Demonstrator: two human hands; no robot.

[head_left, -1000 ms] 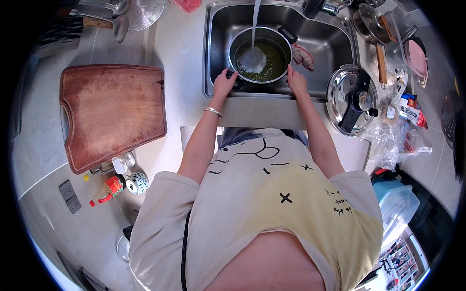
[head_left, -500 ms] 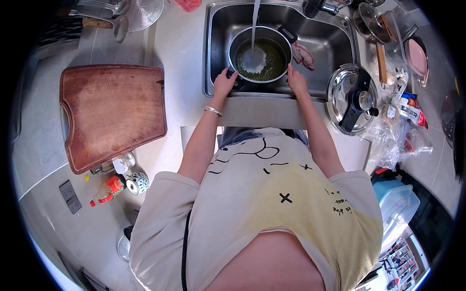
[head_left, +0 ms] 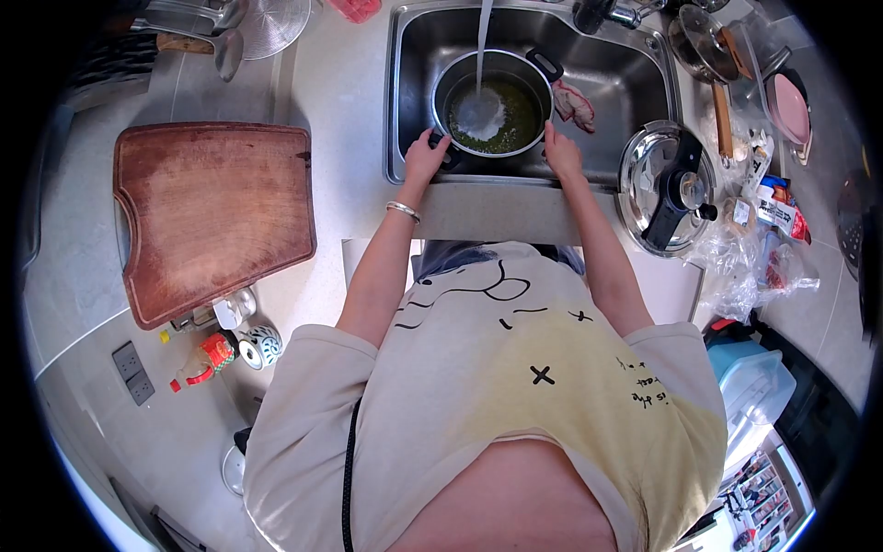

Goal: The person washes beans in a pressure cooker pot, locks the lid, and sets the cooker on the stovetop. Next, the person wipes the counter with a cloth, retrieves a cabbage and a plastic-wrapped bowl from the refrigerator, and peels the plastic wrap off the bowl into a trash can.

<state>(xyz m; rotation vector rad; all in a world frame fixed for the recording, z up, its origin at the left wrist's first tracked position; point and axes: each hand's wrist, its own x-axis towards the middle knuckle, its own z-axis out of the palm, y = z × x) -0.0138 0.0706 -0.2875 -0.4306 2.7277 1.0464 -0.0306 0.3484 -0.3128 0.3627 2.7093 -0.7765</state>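
Note:
A round metal pot (head_left: 450, 85) with black handles stands in the sink. A stream of water (head_left: 482, 46) falls into it and makes white froth. Beneath the greenish water, small green grains (head_left: 501, 143) lie in the pot; they look like beans. My left hand (head_left: 426, 158) is closed at the near-left black handle (head_left: 450, 156), its thumb on top. At the near-right side, my right hand (head_left: 563, 155) grips the pot by its rim, with some fingers hidden below. Right of the pot, a pinkish crumpled cloth (head_left: 575, 105) lies on the sink floor.
The steel sink (head_left: 635, 74) has a tap (head_left: 625, 17) at its back. On its right edge rests a pressure-cooker lid (head_left: 635, 170). Farther right are plastic bags (head_left: 727, 276) and a pan (head_left: 696, 46). A wooden cutting board (head_left: 216, 216) occupies the left counter.

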